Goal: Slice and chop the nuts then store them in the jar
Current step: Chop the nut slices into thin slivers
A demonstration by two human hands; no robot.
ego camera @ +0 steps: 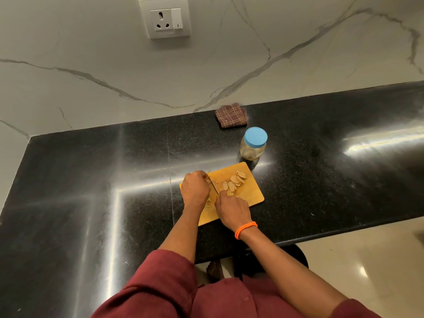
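A wooden cutting board [251,196] lies on the black counter. Several pale nuts [235,181] lie in a loose pile on its far half, and a few cut pieces [208,205] lie between my hands. My right hand [232,211] grips the handle of a knife whose thin blade [213,185] slants across the board. My left hand [196,187] is curled over the board by the blade's tip, its fingertips hidden. A clear jar [252,149] with a blue lid [255,137] stands upright just beyond the board.
A folded checked brown cloth [231,116] lies against the marble backsplash behind the jar. A wall socket [164,18] sits high on the wall. The counter's front edge [344,230] runs to the right, with tiled floor below it.
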